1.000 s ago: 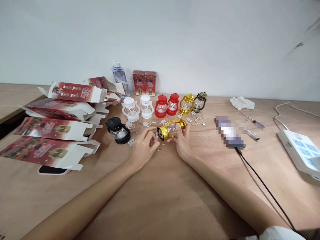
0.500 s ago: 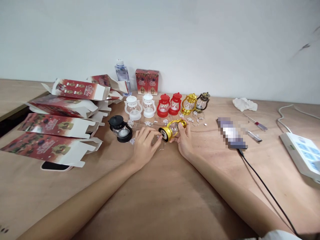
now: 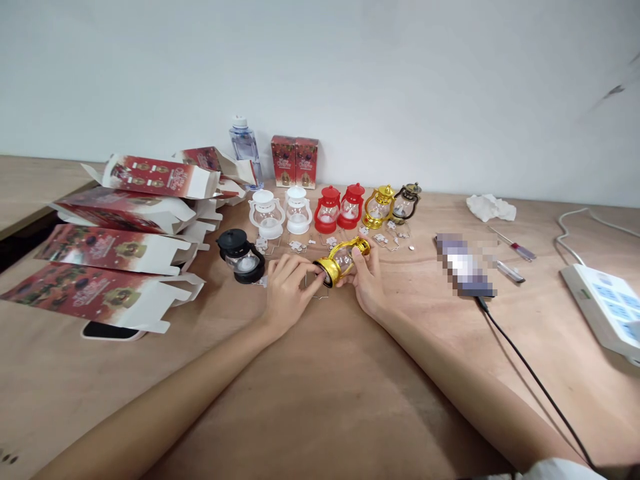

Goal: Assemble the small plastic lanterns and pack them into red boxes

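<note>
A small gold lantern (image 3: 341, 261) lies tipped on its side above the table, its open base facing left. Around its top and handle my right hand (image 3: 369, 283) is closed, thumb on the near side. The pinched fingertips of my left hand (image 3: 287, 290) reach into the base; whether they hold a small part is hidden. A black lantern (image 3: 241, 257) stands left of my left hand. Behind my hands is a row of two white lanterns (image 3: 299, 212), two red lanterns (image 3: 327, 211), another gold lantern (image 3: 379, 208) and a bronze-coloured lantern (image 3: 406, 204).
Small white pieces (image 3: 298, 247) and bent wires lie before the row. Opened red cartons (image 3: 95, 298) are piled at left, partly over a phone (image 3: 113, 331). A bottle (image 3: 245, 150) and two boxes (image 3: 295, 162) stand behind. At right are a screwdriver (image 3: 523, 251), a cabled device (image 3: 463, 267) and a power strip (image 3: 603, 307).
My left fingertips have moved from the rim into the lantern's base. The base has turned slightly away, so its inside shows less. My right hand keeps its hold.
</note>
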{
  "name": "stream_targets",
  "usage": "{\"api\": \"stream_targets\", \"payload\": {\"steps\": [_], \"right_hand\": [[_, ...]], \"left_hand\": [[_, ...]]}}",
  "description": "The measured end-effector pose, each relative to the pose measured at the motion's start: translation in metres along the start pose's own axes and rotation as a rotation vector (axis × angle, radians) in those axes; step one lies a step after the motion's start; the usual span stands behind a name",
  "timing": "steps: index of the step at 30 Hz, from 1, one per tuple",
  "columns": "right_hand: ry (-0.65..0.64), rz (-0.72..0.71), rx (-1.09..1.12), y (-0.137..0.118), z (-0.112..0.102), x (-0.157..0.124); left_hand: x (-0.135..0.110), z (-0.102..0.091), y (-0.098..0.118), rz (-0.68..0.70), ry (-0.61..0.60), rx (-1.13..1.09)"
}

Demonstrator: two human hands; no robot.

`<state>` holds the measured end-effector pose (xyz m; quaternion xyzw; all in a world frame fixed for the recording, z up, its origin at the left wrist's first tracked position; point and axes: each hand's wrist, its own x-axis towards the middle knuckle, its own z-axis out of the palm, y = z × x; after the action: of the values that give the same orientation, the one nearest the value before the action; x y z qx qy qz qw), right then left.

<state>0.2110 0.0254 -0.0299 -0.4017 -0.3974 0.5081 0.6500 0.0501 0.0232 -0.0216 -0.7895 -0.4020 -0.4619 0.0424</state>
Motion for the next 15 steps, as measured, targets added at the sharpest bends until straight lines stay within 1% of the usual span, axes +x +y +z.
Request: {"api": "stream_targets", "payload": {"steps": [7, 15], "right_hand": [[-0.008, 0.002, 0.003, -0.0020, 0.0008, -0.0006], [-0.019, -0.005, -0.016, 0.0000, -0.0004, 0.0004]], "left_hand": [[0.0005, 0.0013, -0.0009, -0.029, -0.056, -0.039], [0.0013, 0.0005, 0.0009, -0.032, -0.062, -0.022]]}}
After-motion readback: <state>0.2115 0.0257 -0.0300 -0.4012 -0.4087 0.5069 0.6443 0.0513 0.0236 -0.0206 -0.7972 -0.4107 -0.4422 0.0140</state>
